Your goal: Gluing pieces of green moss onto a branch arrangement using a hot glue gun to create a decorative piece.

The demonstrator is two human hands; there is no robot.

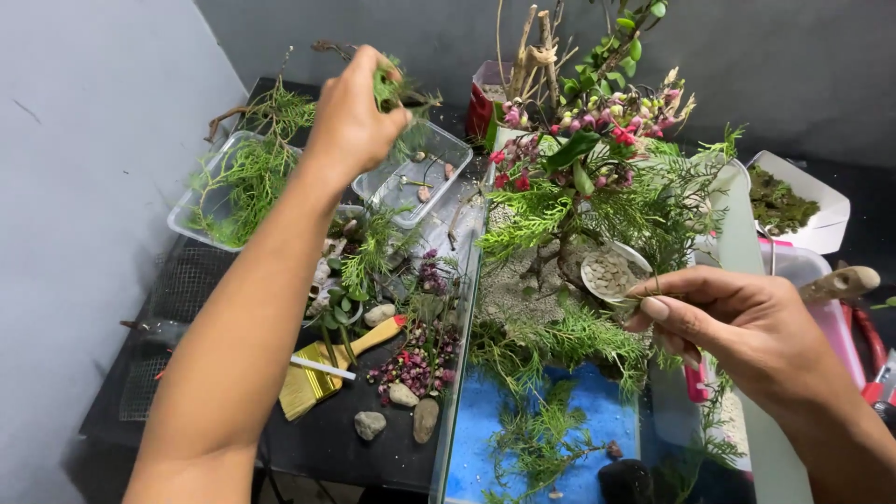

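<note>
My left hand (353, 117) is raised over the clear plastic trays at the back left, its fingers pinched on a small green sprig (387, 91). My right hand (737, 327) hovers over the glass tank (464, 308) and pinches a thin green sprig (644, 299) between thumb and fingers. Inside the tank are blue sand (485, 420), pale gravel, green cypress-like fronds (551, 341), a small shell dish of pebbles (611, 273) and a plant with pink flowers (588, 121).
A clear tray of green cuttings (238, 187) and a second clear tray with pebbles (425, 177) sit at the back left. A paintbrush (327, 369), loose stones (370, 425), purple flower bits (415, 364) lie on the black table. A white box of moss (784, 201) stands right.
</note>
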